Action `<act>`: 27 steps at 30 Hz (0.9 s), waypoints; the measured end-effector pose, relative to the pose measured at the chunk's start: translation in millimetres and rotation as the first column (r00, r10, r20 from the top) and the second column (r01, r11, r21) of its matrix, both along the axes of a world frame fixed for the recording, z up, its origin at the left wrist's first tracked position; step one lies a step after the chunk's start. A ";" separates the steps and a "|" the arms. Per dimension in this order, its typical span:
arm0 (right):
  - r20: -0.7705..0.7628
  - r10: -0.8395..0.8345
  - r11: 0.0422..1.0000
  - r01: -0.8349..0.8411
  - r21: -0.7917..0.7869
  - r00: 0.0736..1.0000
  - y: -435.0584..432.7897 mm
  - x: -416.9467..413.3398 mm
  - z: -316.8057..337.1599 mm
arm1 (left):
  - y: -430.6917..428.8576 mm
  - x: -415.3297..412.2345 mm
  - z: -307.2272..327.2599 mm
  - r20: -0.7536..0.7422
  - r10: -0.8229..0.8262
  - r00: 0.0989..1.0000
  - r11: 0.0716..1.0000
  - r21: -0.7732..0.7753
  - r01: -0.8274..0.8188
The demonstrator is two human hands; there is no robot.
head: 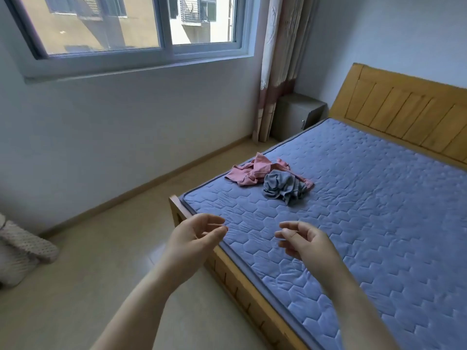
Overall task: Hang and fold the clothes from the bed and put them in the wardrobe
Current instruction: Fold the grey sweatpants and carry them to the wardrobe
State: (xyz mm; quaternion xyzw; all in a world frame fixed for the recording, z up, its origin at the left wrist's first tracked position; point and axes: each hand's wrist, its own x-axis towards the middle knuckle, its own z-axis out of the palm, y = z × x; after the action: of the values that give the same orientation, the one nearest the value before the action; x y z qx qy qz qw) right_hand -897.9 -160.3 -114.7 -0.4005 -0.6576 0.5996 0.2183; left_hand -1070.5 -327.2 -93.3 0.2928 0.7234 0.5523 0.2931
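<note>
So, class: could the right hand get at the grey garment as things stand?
Probably yes: the right hand is empty, fingers loosely curled, and only bare mattress lies between it and the grey garment. The pink garment lies beyond it, not in the path.

Home bedroom: bed (366, 198), curtained window (141, 29), nightstand (295, 117).

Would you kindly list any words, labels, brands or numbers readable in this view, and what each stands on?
There are none to read. The pink garment and grey garment on the mattress show no visible print or tag, and the bedside cabinet, headboard and curtain bear no lettering.
</note>
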 end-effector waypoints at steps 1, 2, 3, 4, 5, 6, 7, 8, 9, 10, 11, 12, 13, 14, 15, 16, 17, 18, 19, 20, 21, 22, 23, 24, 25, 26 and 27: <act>0.005 -0.026 1.000 0.026 0.001 1.000 8.5 -10.4 -3.6 | 10.2 -12.8 -3.2 -0.002 -0.019 1.000 1.000 -0.013 0.019; 0.009 -0.050 0.999 0.050 0.001 0.999 18.7 -21.3 -7.9 | 21.5 -26.1 -6.6 -0.003 -0.034 0.999 0.999 -0.025 0.034; 0.013 -0.071 0.997 0.071 -0.002 0.997 29.7 -32.6 -12.1 | 33.6 -39.9 -9.7 -0.002 -0.043 0.999 0.999 -0.030 0.043; 0.014 -0.087 0.996 0.087 -0.005 0.996 41.2 -44.8 -16.1 | 46.2 -53.9 -12.6 -0.003 -0.050 0.999 0.998 -0.029 0.050; 0.012 -0.097 0.995 0.097 -0.009 0.995 52.9 -57.0 -19.2 | 59.2 -67.9 -14.8 -0.006 -0.056 0.998 0.998 -0.030 0.056; 0.010 -0.104 0.995 0.104 -0.012 0.995 65.6 -69.9 -21.7 | 72.3 -82.4 -16.0 -0.013 -0.061 0.998 0.998 -0.036 0.060; 0.015 -0.109 0.994 0.109 -0.019 0.994 78.0 -82.1 -23.6 | 85.1 -96.3 -16.2 -0.020 -0.067 0.998 0.997 -0.052 0.066; 0.022 -0.111 0.993 0.112 -0.026 0.994 89.4 -93.7 -24.3 | 96.9 -108.8 -15.8 -0.022 -0.075 0.997 0.995 -0.068 0.073; 0.022 -0.110 0.993 0.111 -0.029 0.994 100.8 -105.4 -23.8 | 108.0 -120.8 -15.4 -0.017 -0.082 0.997 0.994 -0.071 0.080; 0.019 -0.109 0.994 0.110 -0.029 0.994 112.0 -117.3 -23.0 | 119.4 -132.4 -14.8 -0.010 -0.090 0.996 0.994 -0.068 0.089; 0.017 -0.116 0.993 0.117 -0.030 0.993 122.9 -129.3 -22.0 | 129.9 -143.9 -14.1 -0.007 -0.099 0.995 0.993 -0.069 0.098; 0.017 -0.132 0.991 0.132 -0.028 0.991 133.1 -140.3 -21.4 | 140.2 -156.0 -14.3 -0.009 -0.106 0.994 0.992 -0.074 0.106; 0.018 -0.147 0.989 0.148 -0.023 0.989 142.4 -150.9 -20.8 | 150.4 -167.8 -14.7 -0.010 -0.110 0.994 0.991 -0.079 0.109; 0.020 -0.156 0.987 0.156 -0.022 0.988 150.2 -160.6 -20.6 | 160.0 -179.2 -15.4 -0.007 -0.112 0.994 0.990 -0.084 0.111; 0.024 -0.158 0.987 0.159 -0.028 0.987 157.2 -169.9 -21.9 | 168.8 -190.1 -16.7 -0.001 -0.119 0.993 0.989 -0.089 0.118; 0.030 -0.159 0.986 0.160 -0.037 0.987 163.8 -179.3 -24.2 | 177.9 -201.3 -18.5 0.004 -0.130 0.992 0.987 -0.094 0.129; 0.041 -0.162 0.986 0.164 -0.043 0.986 170.3 -188.8 -26.8 | 187.1 -212.6 -19.7 0.009 -0.145 0.989 0.984 -0.100 0.145; 0.054 -0.170 0.984 0.173 -0.047 0.984 176.6 -198.9 -29.3 | 197.0 -224.3 -20.4 0.011 -0.163 0.987 0.980 -0.110 0.163; 0.066 -0.188 0.980 0.192 -0.048 0.980 183.4 -208.9 -32.6 | 207.0 -236.7 -21.7 0.010 -0.185 0.983 0.975 -0.120 0.185; 0.077 -0.212 0.975 0.216 -0.049 0.974 190.7 -219.2 -36.8 | 218.2 -250.3 -23.5 0.007 -0.207 0.978 0.970 -0.132 0.206; 0.087 -0.238 0.969 0.242 -0.051 0.967 197.9 -230.2 -40.7 | 229.1 -264.4 -25.0 0.000 -0.224 0.975 0.965 -0.143 0.222; 0.096 -0.260 0.963 0.265 -0.055 0.961 204.0 -241.4 -44.0 | 239.5 -278.6 -26.6 -0.006 -0.237 0.971 0.960 -0.152 0.234; 0.101 -0.279 0.956 0.286 -0.061 0.955 209.7 -253.3 -47.1 | 249.6 -293.0 -28.0 -0.013 -0.254 0.967 0.956 -0.158 0.249; 0.099 -0.297 0.950 0.305 -0.068 0.950 215.2 -265.4 -50.2 | 260.5 -308.0 -28.5 -0.022 -0.276 0.961 0.949 -0.162 0.269; 0.099 -0.311 0.945 0.318 -0.073 0.945 218.4 -275.4 -52.0 | 269.0 -320.0 -28.1 -0.028 -0.295 0.955 0.943 -0.167 0.287; 0.107 -0.332 0.937 0.340 -0.076 0.937 224.0 -288.7 -54.7 | 280.6 -336.4 -28.7 -0.033 -0.318 0.948 0.935 -0.176 0.308; 0.119 -0.356 0.927 0.367 -0.081 0.927 229.6 -301.2 -57.1 | 291.8 -352.0 -29.3 -0.040 -0.341 0.939 0.925 -0.192 0.328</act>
State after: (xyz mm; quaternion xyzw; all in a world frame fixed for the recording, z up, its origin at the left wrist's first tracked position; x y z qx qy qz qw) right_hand -1199.1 69.3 -171.8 -0.5557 -0.5513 0.5605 0.2704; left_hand -1422.5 -35.4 -122.6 0.4035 0.7206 0.4146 0.3821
